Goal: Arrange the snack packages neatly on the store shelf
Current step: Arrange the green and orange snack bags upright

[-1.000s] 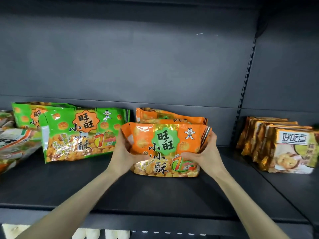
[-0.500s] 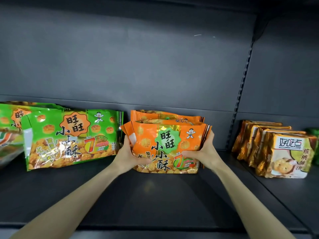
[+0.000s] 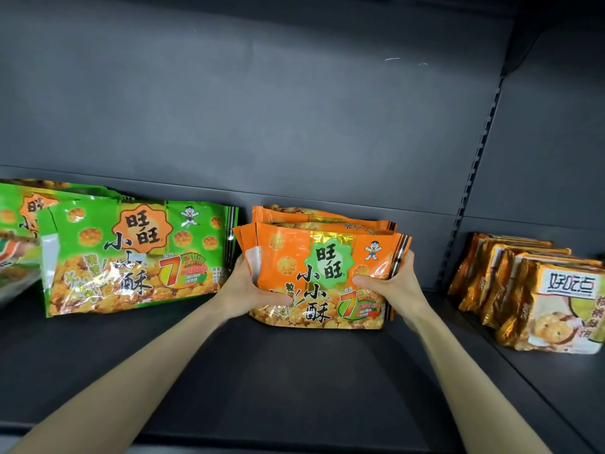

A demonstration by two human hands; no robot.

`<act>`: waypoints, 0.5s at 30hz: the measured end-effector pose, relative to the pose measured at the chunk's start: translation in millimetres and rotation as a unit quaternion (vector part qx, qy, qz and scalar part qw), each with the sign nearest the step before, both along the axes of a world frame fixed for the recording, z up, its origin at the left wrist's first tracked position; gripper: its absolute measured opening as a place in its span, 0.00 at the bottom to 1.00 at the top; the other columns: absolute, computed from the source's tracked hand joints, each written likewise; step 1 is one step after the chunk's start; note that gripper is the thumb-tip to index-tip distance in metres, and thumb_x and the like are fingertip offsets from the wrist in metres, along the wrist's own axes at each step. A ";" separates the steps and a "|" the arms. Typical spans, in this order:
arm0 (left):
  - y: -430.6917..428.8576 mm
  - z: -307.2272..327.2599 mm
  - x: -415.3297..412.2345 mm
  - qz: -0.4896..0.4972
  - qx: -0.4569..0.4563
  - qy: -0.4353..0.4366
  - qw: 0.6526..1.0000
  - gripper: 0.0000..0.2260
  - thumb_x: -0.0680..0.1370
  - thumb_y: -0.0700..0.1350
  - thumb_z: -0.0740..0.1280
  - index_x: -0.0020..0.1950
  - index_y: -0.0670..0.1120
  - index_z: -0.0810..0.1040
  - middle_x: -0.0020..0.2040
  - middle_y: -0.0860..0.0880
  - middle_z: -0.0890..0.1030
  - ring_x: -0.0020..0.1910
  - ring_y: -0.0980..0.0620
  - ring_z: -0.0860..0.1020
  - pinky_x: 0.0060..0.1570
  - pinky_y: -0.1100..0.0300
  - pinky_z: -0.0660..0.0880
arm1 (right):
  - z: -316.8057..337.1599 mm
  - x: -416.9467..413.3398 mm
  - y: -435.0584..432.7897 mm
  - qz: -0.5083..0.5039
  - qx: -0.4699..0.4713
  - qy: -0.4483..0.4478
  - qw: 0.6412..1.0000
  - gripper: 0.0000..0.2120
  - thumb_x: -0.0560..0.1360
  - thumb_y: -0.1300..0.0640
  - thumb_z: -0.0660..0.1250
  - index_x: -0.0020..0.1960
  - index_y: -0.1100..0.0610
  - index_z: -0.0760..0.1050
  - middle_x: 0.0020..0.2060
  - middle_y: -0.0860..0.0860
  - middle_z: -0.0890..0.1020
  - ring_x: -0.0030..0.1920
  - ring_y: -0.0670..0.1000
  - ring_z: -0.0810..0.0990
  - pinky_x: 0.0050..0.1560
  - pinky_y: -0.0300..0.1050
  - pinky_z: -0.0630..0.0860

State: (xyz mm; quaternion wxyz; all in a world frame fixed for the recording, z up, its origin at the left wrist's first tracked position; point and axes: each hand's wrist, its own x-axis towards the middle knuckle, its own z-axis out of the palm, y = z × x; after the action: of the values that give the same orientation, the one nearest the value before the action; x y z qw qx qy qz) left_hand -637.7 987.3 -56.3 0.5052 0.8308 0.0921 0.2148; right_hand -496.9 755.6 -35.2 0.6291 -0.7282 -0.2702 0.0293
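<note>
Orange snack package (image 3: 322, 276) standing on the shelf (image 3: 294, 381), long axis left to right, directly before me. My left hand (image 3: 253, 290) and right hand (image 3: 389, 283) clamp its short ends, equally near; more orange packages (image 3: 314, 217) stand just behind it, green packages (image 3: 137, 257) beside.

Bare shelf (image 3: 294, 381) lies open in front; green packs (image 3: 137, 257) crowd the orange packs (image 3: 327, 273) leftward.
</note>
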 end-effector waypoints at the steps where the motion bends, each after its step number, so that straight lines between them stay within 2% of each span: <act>1: 0.9 0.4 0.0 -0.021 -0.009 0.015 1.000 0.37 0.62 0.44 0.81 0.66 0.46 0.68 0.60 0.55 0.76 0.60 0.57 0.76 0.56 0.66 0.74 | -0.8 0.4 0.0 0.003 0.002 0.001 1.000 0.40 0.63 0.64 0.78 0.64 0.50 0.56 0.50 0.44 0.77 0.47 0.42 0.79 0.35 0.34 0.77; 3: 0.6 1.7 -0.2 -0.040 -0.007 0.026 0.999 0.27 0.64 0.41 0.79 0.61 0.45 0.75 0.46 0.58 0.83 0.47 0.63 0.81 0.47 0.69 0.78 | -2.0 1.9 -0.5 0.005 0.006 0.002 1.000 0.39 0.64 0.65 0.77 0.64 0.49 0.56 0.50 0.44 0.77 0.46 0.42 0.79 0.32 0.32 0.77; 5: 0.0 1.6 1.1 -0.040 -0.011 0.022 0.999 0.21 0.66 0.40 0.78 0.56 0.46 0.77 0.39 0.60 0.84 0.41 0.65 0.81 0.44 0.70 0.78 | -2.0 3.0 -0.8 0.006 0.008 0.001 1.000 0.39 0.64 0.65 0.77 0.64 0.48 0.56 0.50 0.44 0.76 0.46 0.42 0.79 0.31 0.31 0.77; 8: 0.0 0.1 2.2 -0.039 -0.010 0.017 0.999 0.25 0.65 0.43 0.79 0.59 0.48 0.76 0.47 0.57 0.84 0.47 0.63 0.81 0.48 0.69 0.77 | -2.7 3.7 -1.1 0.011 0.003 -0.002 1.000 0.40 0.65 0.65 0.76 0.66 0.49 0.56 0.50 0.43 0.76 0.46 0.42 0.79 0.31 0.31 0.77; 11: -1.1 -0.4 1.8 -0.031 0.005 0.030 0.999 0.22 0.65 0.44 0.79 0.56 0.51 0.76 0.46 0.59 0.83 0.46 0.65 0.80 0.51 0.67 0.76 | -1.6 3.4 -1.1 0.010 -0.008 -0.006 1.000 0.41 0.65 0.64 0.77 0.68 0.50 0.55 0.50 0.42 0.75 0.46 0.42 0.79 0.32 0.32 0.77; 15: -1.1 -2.2 2.5 0.020 0.039 0.048 0.998 0.25 0.63 0.50 0.80 0.57 0.49 0.76 0.48 0.56 0.83 0.49 0.57 0.80 0.53 0.61 0.76 | 0.1 0.9 -2.3 0.000 -0.024 -0.011 1.000 0.45 0.64 0.62 0.78 0.71 0.52 0.52 0.55 0.46 0.75 0.47 0.41 0.77 0.37 0.34 0.75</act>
State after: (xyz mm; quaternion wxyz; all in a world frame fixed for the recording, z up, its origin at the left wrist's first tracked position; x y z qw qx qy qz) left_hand -635.2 986.2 -58.5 0.4632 0.8571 0.1240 0.1883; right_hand -496.0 753.3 -35.0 0.6085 -0.7433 -0.2766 0.0278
